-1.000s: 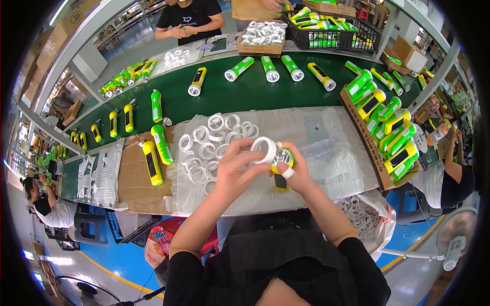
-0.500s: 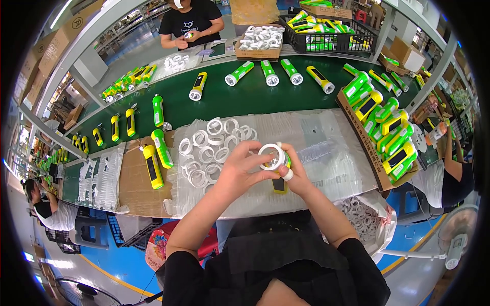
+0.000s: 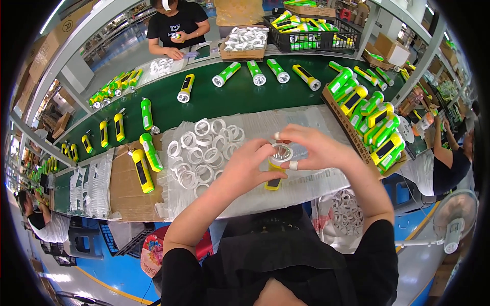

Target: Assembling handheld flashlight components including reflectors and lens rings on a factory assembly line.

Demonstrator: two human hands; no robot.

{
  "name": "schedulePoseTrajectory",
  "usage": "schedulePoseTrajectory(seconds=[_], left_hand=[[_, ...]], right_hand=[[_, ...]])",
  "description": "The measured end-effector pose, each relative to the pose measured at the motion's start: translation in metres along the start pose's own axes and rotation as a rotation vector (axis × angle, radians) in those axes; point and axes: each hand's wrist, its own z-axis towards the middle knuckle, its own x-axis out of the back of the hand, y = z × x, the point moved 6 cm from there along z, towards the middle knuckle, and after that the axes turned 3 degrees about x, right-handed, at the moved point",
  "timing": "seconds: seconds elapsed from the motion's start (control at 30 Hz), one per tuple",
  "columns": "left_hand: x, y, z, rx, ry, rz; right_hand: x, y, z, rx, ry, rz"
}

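Between my hands stands a yellow flashlight [image 3: 273,183], its round head up. The head shows a shiny reflector and a pale rim. My left hand [image 3: 247,167] closes on the head's left side, thumb low against the body. My right hand [image 3: 317,147] curls round the far and right side, with white covers on its thumb and a fingertip. Fingers hide part of the head. Left of my hands, many loose white rings [image 3: 203,148] lie in a pile on the plastic-covered work surface [image 3: 245,196]. A yellow flashlight [image 3: 142,171] and a green flashlight [image 3: 151,152] lie further left.
Across the green belt [image 3: 214,104] lie several flashlights. A cardboard box of flashlights [image 3: 375,122] stands at right. Beyond the belt are a box of white rings [image 3: 246,41], a black crate [image 3: 311,41] and a co-worker [image 3: 178,30]. A bag of rings [image 3: 339,219] sits below the right edge.
My right hand has swung up and over the flashlight head, its elbow moving outward. The head now shows its reflector more openly. The co-worker's hand has lowered to the table.
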Motion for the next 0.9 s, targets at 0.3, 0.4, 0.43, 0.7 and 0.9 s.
schedulePoseTrajectory(seconds=[0.3,0.4,0.43,0.7,0.9], left_hand=[[-0.018,0.0,0.001,0.02,0.034,-0.037],[-0.019,-0.003,0.0,-0.001,0.052,-0.033],[-0.019,-0.003,0.0,-0.013,0.07,-0.03],[-0.019,-0.003,0.006,0.032,0.101,-0.012],[-0.021,-0.003,0.004,0.005,0.139,-0.044]], right_hand=[[-0.005,-0.006,0.023,-0.147,-0.569,-0.253],[-0.008,-0.002,0.021,-0.172,-0.519,-0.274],[-0.007,0.001,0.02,-0.222,-0.495,-0.292],[-0.002,0.008,0.013,-0.546,-0.289,-0.578],[-0.014,-0.002,0.013,-0.308,-0.316,-0.371]])
